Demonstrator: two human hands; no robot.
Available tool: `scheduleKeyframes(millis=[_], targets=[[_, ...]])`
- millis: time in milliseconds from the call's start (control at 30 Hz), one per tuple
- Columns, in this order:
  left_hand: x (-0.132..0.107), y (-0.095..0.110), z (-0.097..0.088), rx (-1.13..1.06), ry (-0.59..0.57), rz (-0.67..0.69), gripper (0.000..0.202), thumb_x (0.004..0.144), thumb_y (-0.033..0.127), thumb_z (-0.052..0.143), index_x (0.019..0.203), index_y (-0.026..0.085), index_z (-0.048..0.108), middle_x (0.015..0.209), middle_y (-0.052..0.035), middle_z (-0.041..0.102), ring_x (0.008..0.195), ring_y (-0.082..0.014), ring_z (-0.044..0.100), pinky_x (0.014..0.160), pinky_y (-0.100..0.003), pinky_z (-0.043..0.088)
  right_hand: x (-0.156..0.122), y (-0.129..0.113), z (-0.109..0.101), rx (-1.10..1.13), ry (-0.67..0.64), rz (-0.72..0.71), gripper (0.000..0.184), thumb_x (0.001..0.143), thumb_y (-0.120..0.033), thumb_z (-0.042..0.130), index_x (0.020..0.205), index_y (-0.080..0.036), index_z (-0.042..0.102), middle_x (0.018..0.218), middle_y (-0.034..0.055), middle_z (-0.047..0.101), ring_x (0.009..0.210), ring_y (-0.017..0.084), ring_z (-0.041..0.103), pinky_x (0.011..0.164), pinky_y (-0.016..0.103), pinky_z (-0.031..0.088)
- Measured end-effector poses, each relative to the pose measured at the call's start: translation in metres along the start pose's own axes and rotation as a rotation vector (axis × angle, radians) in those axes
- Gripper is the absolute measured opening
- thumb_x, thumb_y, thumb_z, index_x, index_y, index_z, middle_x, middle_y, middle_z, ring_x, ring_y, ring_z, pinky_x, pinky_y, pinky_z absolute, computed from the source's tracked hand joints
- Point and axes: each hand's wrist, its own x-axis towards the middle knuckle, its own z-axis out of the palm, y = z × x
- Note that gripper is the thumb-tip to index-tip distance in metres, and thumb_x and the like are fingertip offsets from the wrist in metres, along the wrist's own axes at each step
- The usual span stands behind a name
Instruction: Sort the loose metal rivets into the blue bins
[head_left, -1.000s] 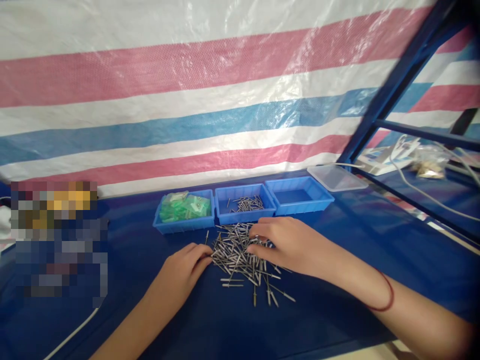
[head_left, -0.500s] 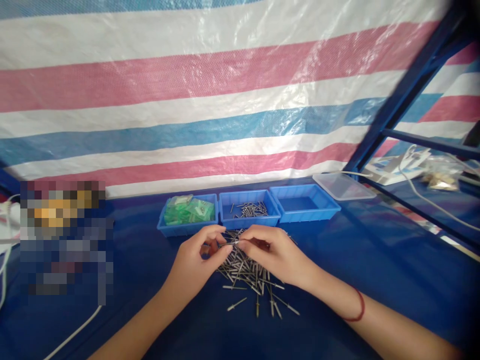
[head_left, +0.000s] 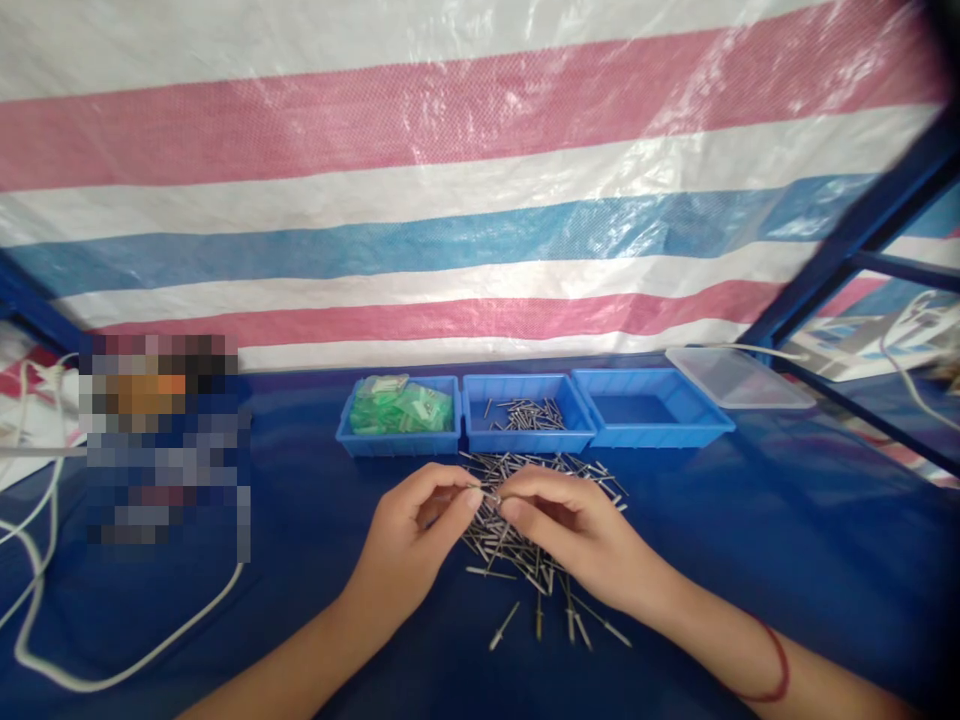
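Note:
My left hand (head_left: 420,530) and my right hand (head_left: 577,525) meet over a loose pile of blind rivets (head_left: 517,555) on the blue table. Between their fingertips runs one thin metal blind rivet (head_left: 489,494). Thumb and forefinger of the left hand pinch one end, while the right hand's thumb and fingers grip the other. Part of this rivet is covered by the fingers. Several rivets lie apart from the pile, nearer to me. Just behind the pile, a blue bin (head_left: 480,438) contains more rivets.
To its left, another blue bin (head_left: 346,440) holds green plastic packets (head_left: 405,408). A third blue bin (head_left: 652,434) stands at right, with a clear lid (head_left: 750,380) behind it. White cables (head_left: 150,665) curl at left by a blurred-out patch. Striped sheeting (head_left: 420,240) hangs behind.
The left thumb and forefinger have closed together on the rivet, where they were farther apart. The view has shifted, so the table's contents appear farther right.

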Motion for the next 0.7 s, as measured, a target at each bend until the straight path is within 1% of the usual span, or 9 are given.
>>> scheduleKeyframes(millis=[67, 133, 300, 467, 600, 700], targets=[[-0.002, 0.001, 0.001, 0.000, -0.008, 0.023, 0.009, 0.083, 0.025, 0.060, 0.085, 0.017, 0.064, 0.084, -0.0017, 0.068, 0.072, -0.0132, 0.063, 0.067, -0.021, 0.051, -0.001, 0.000, 0.001, -0.010, 0.000, -0.007, 0.026, 0.090, -0.038, 0.051, 0.079, -0.017, 0.064, 0.079, 0.0041, 0.061, 0.072, 0.015, 0.055, 0.063, 0.026, 0.047], [-0.003, 0.001, 0.001, 0.000, -0.016, 0.044, 0.007, 0.084, 0.023, 0.059, 0.085, 0.017, 0.064, 0.083, -0.0013, 0.067, 0.073, -0.0128, 0.063, 0.067, -0.020, 0.051, -0.002, 0.002, 0.003, 0.003, 0.015, 0.009, 0.026, 0.089, -0.038, 0.053, 0.079, -0.017, 0.063, 0.078, 0.0038, 0.060, 0.072, 0.015, 0.055, 0.063, 0.026, 0.046], [-0.004, 0.000, 0.001, 0.017, -0.034, 0.091, 0.007, 0.086, 0.021, 0.057, 0.087, 0.017, 0.062, 0.082, -0.0008, 0.064, 0.074, -0.0117, 0.061, 0.068, -0.019, 0.050, -0.003, 0.007, 0.007, 0.040, 0.045, 0.034, 0.022, 0.087, -0.038, 0.056, 0.081, -0.018, 0.062, 0.074, 0.0011, 0.056, 0.065, 0.013, 0.052, 0.059, 0.025, 0.045], [-0.003, -0.004, 0.000, 0.075, -0.036, 0.145, 0.006, 0.088, 0.019, 0.055, 0.089, 0.018, 0.061, 0.084, -0.0007, 0.060, 0.074, -0.0115, 0.058, 0.069, -0.020, 0.048, -0.003, 0.008, 0.005, 0.038, 0.134, 0.005, 0.017, 0.085, -0.036, 0.058, 0.081, -0.019, 0.060, 0.068, -0.0011, 0.052, 0.058, 0.011, 0.048, 0.054, 0.024, 0.043], [-0.003, -0.008, 0.000, 0.156, -0.079, 0.138, 0.007, 0.090, 0.021, 0.052, 0.089, 0.018, 0.059, 0.084, -0.0007, 0.060, 0.074, -0.0121, 0.057, 0.069, -0.022, 0.046, -0.005, 0.007, 0.003, -0.036, 0.186, -0.077, 0.013, 0.086, -0.032, 0.059, 0.081, -0.019, 0.058, 0.073, 0.0010, 0.055, 0.063, 0.013, 0.051, 0.056, 0.025, 0.044], [-0.002, -0.007, 0.000, 0.348, -0.110, 0.135, 0.009, 0.090, 0.022, 0.053, 0.096, 0.019, 0.059, 0.085, -0.0009, 0.061, 0.078, -0.0147, 0.056, 0.074, -0.027, 0.044, -0.002, 0.002, -0.008, -0.186, 0.246, -0.197, 0.010, 0.087, -0.028, 0.057, 0.081, -0.020, 0.058, 0.076, 0.0026, 0.058, 0.067, 0.014, 0.054, 0.059, 0.027, 0.045]])
